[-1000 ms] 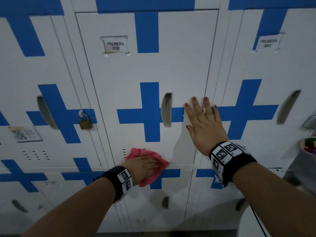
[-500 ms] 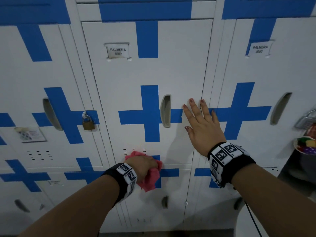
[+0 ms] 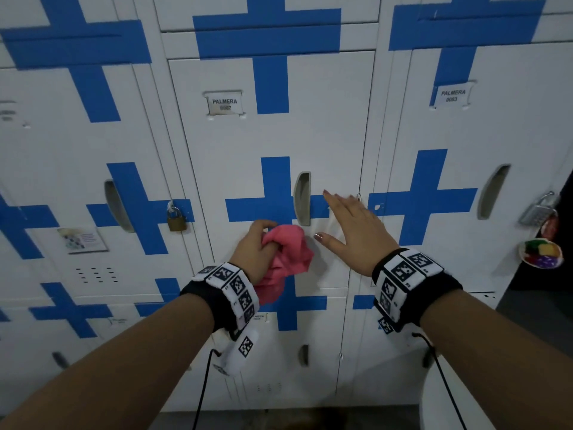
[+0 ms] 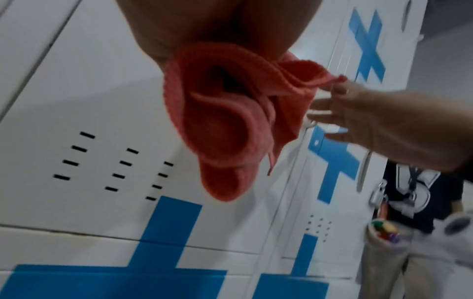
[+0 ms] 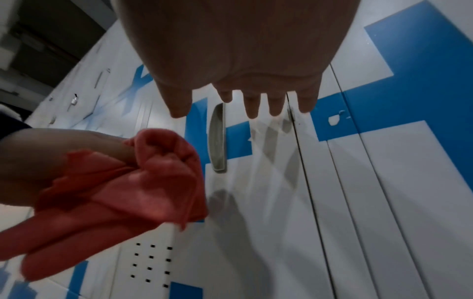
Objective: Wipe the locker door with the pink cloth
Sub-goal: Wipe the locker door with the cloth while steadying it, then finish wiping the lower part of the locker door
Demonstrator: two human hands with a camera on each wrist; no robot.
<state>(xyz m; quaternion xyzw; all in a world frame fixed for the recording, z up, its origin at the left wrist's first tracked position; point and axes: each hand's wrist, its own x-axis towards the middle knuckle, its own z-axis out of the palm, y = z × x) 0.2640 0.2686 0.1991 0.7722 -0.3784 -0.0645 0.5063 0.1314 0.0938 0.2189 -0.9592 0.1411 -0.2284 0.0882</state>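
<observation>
The left hand has its grip curled tight around the bunched pink cloth, which hangs in front of the lower half of the middle locker door, just below its handle slot. The right hand is spread flat, fingers straight, at the door's right edge, holding nothing.

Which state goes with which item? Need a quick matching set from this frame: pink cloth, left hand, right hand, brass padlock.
Column 1:
1. pink cloth
2. left hand
3. right hand
4. brass padlock

Column 2:
A. fingers straight and spread, in front of the middle locker door
B. hangs on the locker to the left
C. bunched up, loose end hanging down
D. fingers curled round the cloth

Pairs: 1-C, 2-D, 3-A, 4-B
</observation>
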